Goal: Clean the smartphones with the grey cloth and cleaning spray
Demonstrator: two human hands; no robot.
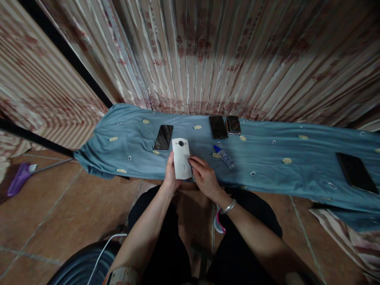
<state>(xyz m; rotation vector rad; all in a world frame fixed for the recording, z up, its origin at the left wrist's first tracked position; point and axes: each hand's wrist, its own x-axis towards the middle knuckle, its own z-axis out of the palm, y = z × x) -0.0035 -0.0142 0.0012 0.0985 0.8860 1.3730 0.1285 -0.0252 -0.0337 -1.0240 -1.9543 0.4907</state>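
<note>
The white phone (181,158) is the landmark here: it lies back-up, camera lens toward the curtain, at the near edge of a blue cloth (267,158) spread over a low surface. The left hand (171,174) has its grip clamped on the phone's left edge, thumb along the side, fingers hidden beneath. The right hand (204,176) rests against the phone's right edge near its lower half, fingers curled together with the tips touching the white back; a small dark thing shows under them, too hidden to name. A silver bracelet (228,206) circles the right wrist.

Just left of the white phone and a little farther back lies a black phone (163,137), screen up. Farther back and to the right lie two more dark phones (218,127) side by side, touching or nearly so. Near the white phone's right side lies a small clear bottle with a blue cap (224,156), on its side. Well off to the right, a dark tablet (356,172) lies on the cloth. Behind everything hangs a striped curtain (208,51). Far to the left, on the tiled floor (74,206), lies a purple mop head (19,179).
</note>
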